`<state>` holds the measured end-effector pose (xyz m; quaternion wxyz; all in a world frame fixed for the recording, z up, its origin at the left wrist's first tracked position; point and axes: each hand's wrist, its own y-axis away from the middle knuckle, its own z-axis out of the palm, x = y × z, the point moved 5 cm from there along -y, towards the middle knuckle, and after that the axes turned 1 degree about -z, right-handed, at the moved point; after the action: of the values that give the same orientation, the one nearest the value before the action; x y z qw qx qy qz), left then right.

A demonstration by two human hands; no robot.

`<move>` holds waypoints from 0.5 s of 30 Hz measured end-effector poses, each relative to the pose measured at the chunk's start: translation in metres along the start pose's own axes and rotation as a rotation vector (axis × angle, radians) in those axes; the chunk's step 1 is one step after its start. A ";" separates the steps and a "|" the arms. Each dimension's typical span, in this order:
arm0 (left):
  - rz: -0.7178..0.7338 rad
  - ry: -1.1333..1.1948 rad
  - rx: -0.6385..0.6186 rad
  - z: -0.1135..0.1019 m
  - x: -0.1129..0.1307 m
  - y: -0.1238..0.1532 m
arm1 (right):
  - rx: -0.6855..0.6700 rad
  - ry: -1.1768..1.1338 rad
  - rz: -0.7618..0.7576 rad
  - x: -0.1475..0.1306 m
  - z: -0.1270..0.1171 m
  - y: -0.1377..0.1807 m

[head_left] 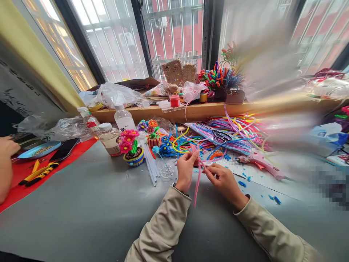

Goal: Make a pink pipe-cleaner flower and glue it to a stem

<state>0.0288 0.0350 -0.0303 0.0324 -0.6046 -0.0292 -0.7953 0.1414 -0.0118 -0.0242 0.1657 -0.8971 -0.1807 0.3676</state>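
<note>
My left hand (185, 168) pinches a bundle of pink pipe cleaners (196, 185) above the grey table, and one long end hangs down below the fingers. To its right, my right hand (224, 182) is closed on a strand of the same pink bundle near its middle. Just behind the hands lies a heap of loose coloured pipe cleaners (188, 140). Blue pipe cleaner flowers (165, 146) sit left of the heap. A small clear dish (166, 170) and several translucent glue sticks (151, 163) rest left of my left hand.
A pink glue gun (263, 163) lies to the right, with scissors (221, 137) on a bag behind. Potted pipe cleaner flowers (133, 156) and bottles (109, 140) stand left. Another person's arm (5, 167) is at the left edge, near a blue plate (40, 150). Blue scraps (242, 183) dot the table.
</note>
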 end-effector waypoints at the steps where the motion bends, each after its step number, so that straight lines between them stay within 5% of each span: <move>1: -0.022 0.007 -0.021 0.002 0.000 0.001 | -0.044 -0.032 0.000 0.001 0.001 -0.001; 5: 0.012 -0.099 -0.129 0.008 0.002 0.004 | -0.189 -0.206 0.044 0.006 -0.003 -0.007; 15: 0.035 -0.295 -0.338 0.020 0.001 0.010 | -0.265 -0.529 0.289 0.019 -0.011 -0.009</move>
<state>0.0481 0.0266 -0.0238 -0.0602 -0.7117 0.1106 -0.6911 0.1601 0.0028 -0.0241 -0.0589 -0.8008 -0.1343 0.5808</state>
